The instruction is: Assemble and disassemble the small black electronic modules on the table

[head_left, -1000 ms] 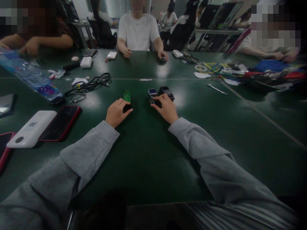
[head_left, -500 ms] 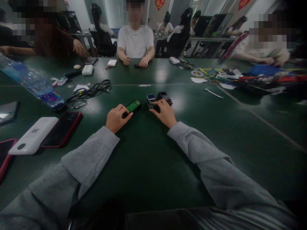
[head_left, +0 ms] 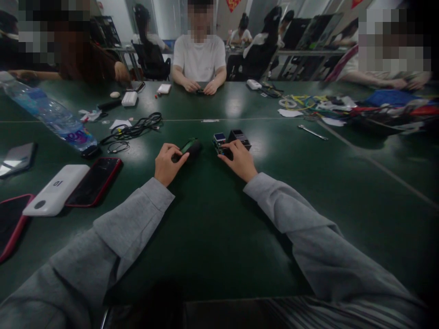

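Note:
My left hand [head_left: 168, 164] pinches a black-cased green circuit board [head_left: 194, 148] by its near left end. The board is tilted, so its dark side faces me and only a strip of green shows. To the right, my right hand [head_left: 242, 162] closes thumb and fingers on a small circuit board with a display [head_left: 218, 137]; its lower part is partly hidden by the fingers. Just behind that hand stands a small black box [head_left: 240, 136], its front partly covered by the knuckles.
Phones [head_left: 94, 183], a white power bank [head_left: 56, 191], a leaning plastic bottle [head_left: 51, 114] and black cables [head_left: 137, 127] lie left. A wrench [head_left: 313, 132] and a heap of wires [head_left: 343, 107] are at right. A person in a white shirt [head_left: 200, 59] sits opposite.
My left hand has tilted the cased board, so its green face, broadly visible before, is now mostly turned away. The right hand keeps its grip. The whole view has shifted slightly.

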